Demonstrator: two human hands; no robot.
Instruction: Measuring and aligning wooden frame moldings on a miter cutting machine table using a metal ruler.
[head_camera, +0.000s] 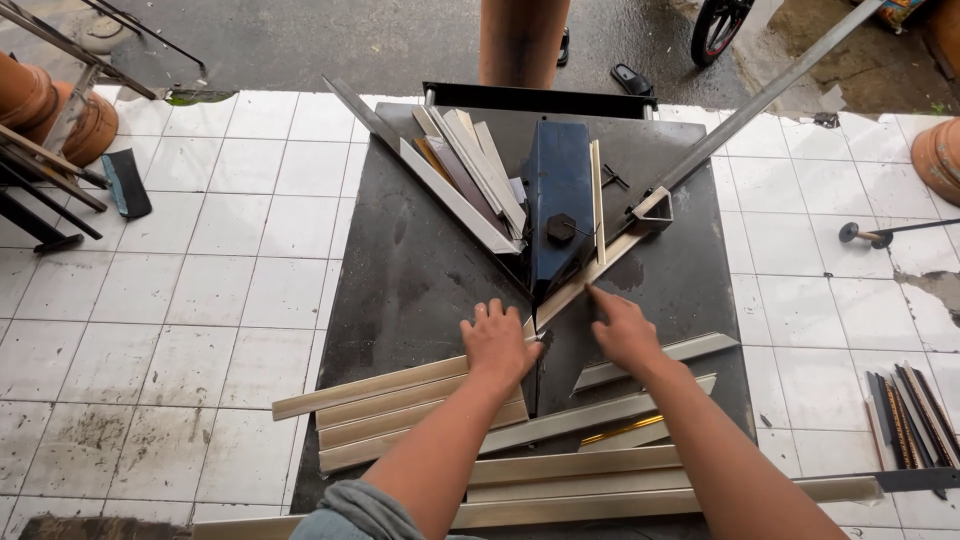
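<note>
Both hands rest on a dark metal surface (400, 280) set on a white tiled floor (200, 260). The left hand (498, 343) lies palm down, fingers spread, pressing the end of a pale moulding strip (370, 388) that runs off to the left; it grips nothing. The right hand (622, 328) is loosely curled, its forefinger stretched onto a second moulding strip (585, 277) lying diagonally along the right fence (mitred ends meet near the blue cutter housing (560, 200)). More cut strips (570, 470) lie stacked nearer the person.
</note>
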